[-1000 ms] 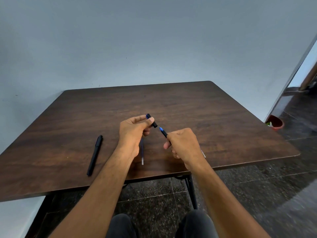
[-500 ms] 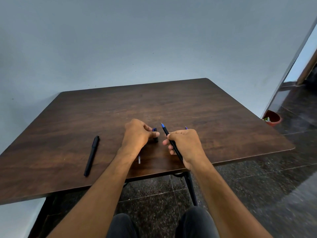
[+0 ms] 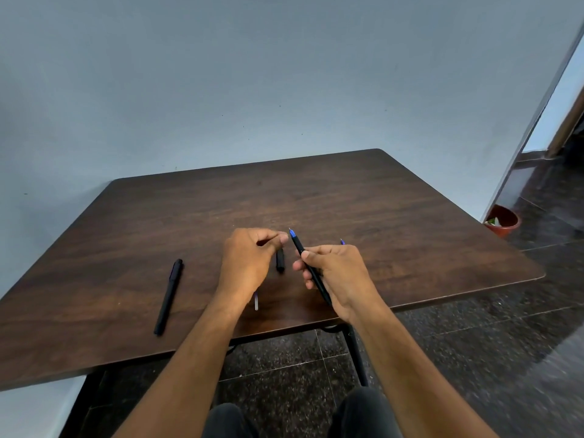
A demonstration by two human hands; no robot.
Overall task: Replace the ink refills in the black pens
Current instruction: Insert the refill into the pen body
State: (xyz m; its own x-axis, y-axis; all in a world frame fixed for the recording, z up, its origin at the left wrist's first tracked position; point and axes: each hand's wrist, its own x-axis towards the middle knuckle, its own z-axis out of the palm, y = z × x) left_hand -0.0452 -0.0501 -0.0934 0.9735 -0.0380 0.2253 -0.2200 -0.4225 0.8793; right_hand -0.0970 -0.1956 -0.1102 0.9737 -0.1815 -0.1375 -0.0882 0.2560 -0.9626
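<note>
My right hand (image 3: 338,276) grips an uncapped black pen (image 3: 300,248) by its barrel, blue tip pointing up and away. The pen's black cap (image 3: 280,260) lies on the dark wooden table (image 3: 410,216) between my hands. My left hand (image 3: 249,263) hovers just left of the cap with fingers loosely curled, holding nothing; its fingertips are above the cap's far end. A second black pen (image 3: 169,295), capped, lies to the left. One clear refill (image 3: 256,301) shows below my left wrist. Another refill's blue tip (image 3: 341,241) peeks out behind my right hand.
A blue-grey wall stands right behind the table's far edge. A red pot (image 3: 502,221) sits on the dark tiled floor at the right, beside a doorway. My knees are under the near table edge, by a black metal table leg (image 3: 355,352).
My left hand pulled the cap off the pen, lowered it to the table and let it go. My right hand drew the pen slightly back and tilted its tip upward.
</note>
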